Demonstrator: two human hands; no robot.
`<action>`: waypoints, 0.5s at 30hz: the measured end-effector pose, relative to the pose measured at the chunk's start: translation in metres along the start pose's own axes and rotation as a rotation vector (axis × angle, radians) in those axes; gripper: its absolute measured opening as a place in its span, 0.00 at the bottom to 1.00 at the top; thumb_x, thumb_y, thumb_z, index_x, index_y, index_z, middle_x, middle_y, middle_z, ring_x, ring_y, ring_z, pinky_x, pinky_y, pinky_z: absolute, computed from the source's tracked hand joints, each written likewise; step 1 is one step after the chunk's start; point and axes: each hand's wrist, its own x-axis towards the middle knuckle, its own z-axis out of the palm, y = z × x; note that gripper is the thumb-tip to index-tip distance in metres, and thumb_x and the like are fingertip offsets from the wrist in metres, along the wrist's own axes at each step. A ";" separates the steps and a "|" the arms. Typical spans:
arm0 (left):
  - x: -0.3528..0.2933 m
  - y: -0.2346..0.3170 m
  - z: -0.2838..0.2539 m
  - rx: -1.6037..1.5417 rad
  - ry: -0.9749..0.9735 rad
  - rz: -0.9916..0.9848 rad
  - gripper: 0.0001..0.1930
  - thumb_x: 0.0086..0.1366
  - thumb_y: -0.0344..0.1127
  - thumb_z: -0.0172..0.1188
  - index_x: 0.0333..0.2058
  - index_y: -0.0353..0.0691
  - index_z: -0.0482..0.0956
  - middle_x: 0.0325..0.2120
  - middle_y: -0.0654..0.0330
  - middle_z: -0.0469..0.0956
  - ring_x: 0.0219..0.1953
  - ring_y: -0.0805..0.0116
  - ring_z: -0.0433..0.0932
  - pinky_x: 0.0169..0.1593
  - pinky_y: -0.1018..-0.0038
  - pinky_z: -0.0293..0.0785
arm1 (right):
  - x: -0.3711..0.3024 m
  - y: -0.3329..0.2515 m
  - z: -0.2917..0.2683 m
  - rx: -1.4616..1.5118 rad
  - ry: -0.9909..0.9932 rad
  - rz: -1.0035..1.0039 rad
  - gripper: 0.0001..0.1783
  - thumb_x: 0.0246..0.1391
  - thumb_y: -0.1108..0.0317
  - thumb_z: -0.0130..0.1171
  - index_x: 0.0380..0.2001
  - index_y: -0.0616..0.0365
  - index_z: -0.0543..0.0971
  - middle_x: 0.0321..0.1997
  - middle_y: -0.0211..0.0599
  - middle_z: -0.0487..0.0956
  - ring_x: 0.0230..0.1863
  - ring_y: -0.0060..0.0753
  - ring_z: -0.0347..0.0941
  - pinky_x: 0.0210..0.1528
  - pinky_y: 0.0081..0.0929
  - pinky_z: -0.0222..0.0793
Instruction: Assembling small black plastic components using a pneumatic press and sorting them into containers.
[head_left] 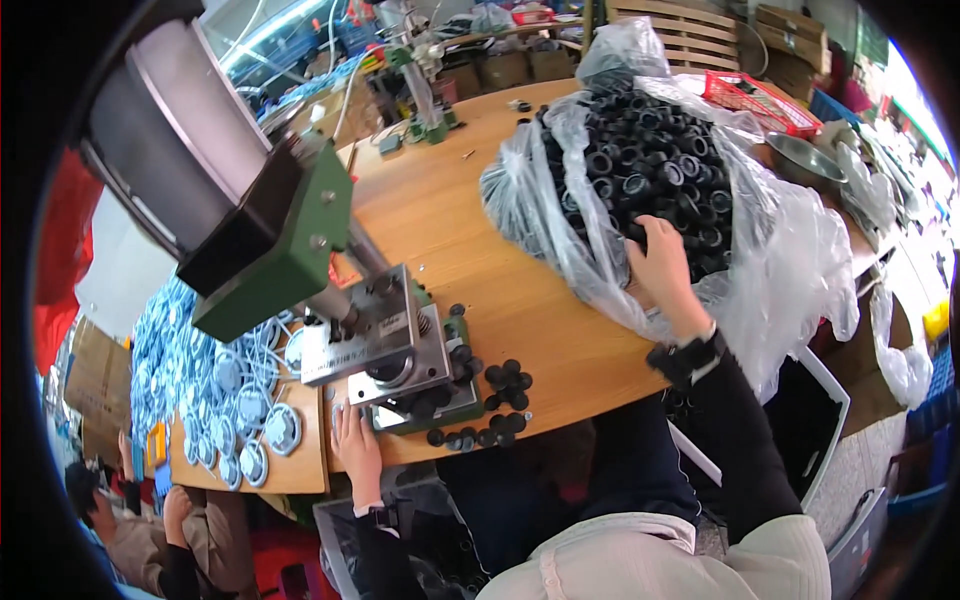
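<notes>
My right hand (662, 268) reaches over the near edge of a clear plastic bag (515, 180), which is heaped with black round hollow plastic parts (665, 175). Its fingertips close on one black plastic part at the edge of the heap. Fingers stretched out, my left hand (355, 445) lies flat on the table beside the base of a green bench press (385, 350). It seems to hold nothing. At the press's right side, several small black knob-like pieces (508, 382) lie on the wooden table, some in a row along its front edge.
Light blue round parts with cords (225, 400) are piled at left, near another person (140, 530). A red basket (760, 102) and a metal bowl (805, 158) stand beyond the bag. Below the table edge is a bin (340, 545). A second machine (425, 95) stands far back.
</notes>
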 end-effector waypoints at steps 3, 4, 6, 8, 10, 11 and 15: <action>-0.001 0.003 -0.003 -0.048 -0.022 -0.013 0.20 0.69 0.37 0.43 0.58 0.40 0.67 0.61 0.58 0.63 0.64 0.56 0.58 0.65 0.58 0.47 | 0.023 0.060 -0.004 -0.391 -0.085 0.092 0.29 0.37 0.69 0.67 0.48 0.54 0.72 0.56 0.51 0.65 0.48 0.57 0.66 0.49 0.42 0.67; -0.004 0.003 -0.004 -0.306 0.088 -0.003 0.20 0.69 0.35 0.44 0.58 0.37 0.66 0.60 0.55 0.64 0.63 0.56 0.59 0.65 0.60 0.49 | 0.027 0.066 -0.003 -0.510 -0.047 0.021 0.32 0.35 0.73 0.66 0.49 0.54 0.71 0.58 0.51 0.61 0.49 0.56 0.65 0.48 0.43 0.68; -0.006 0.041 -0.018 -0.601 0.285 0.017 0.20 0.66 0.28 0.46 0.57 0.29 0.64 0.57 0.48 0.65 0.60 0.55 0.62 0.63 0.65 0.54 | 0.036 0.098 -0.001 -0.489 -0.042 0.003 0.31 0.36 0.74 0.65 0.49 0.55 0.70 0.58 0.52 0.61 0.48 0.56 0.67 0.47 0.44 0.69; -0.009 0.068 -0.038 -0.581 0.379 0.133 0.24 0.63 0.30 0.52 0.57 0.30 0.62 0.55 0.49 0.66 0.59 0.54 0.64 0.62 0.65 0.55 | 0.042 0.105 0.002 -0.341 -0.062 -0.007 0.27 0.37 0.79 0.61 0.45 0.58 0.69 0.55 0.54 0.62 0.43 0.58 0.69 0.43 0.44 0.71; -0.002 0.100 -0.052 -0.579 0.424 0.201 0.26 0.61 0.30 0.55 0.57 0.29 0.62 0.55 0.49 0.66 0.58 0.55 0.64 0.62 0.65 0.55 | 0.045 0.104 0.001 -0.275 -0.070 0.093 0.25 0.38 0.79 0.60 0.44 0.59 0.69 0.53 0.54 0.63 0.42 0.59 0.70 0.43 0.45 0.71; 0.004 0.118 -0.057 -0.651 0.417 0.225 0.27 0.60 0.29 0.57 0.57 0.30 0.62 0.54 0.51 0.67 0.57 0.58 0.65 0.62 0.67 0.55 | 0.046 0.104 -0.001 -0.211 -0.081 0.193 0.23 0.38 0.79 0.60 0.42 0.60 0.69 0.52 0.54 0.63 0.41 0.60 0.70 0.42 0.45 0.71; 0.043 0.157 -0.050 -1.027 0.388 0.095 0.27 0.55 0.29 0.63 0.53 0.30 0.66 0.49 0.56 0.71 0.51 0.70 0.69 0.56 0.74 0.61 | 0.046 0.119 -0.015 -0.023 0.135 0.074 0.22 0.39 0.80 0.58 0.43 0.61 0.70 0.43 0.52 0.67 0.42 0.52 0.70 0.42 0.37 0.70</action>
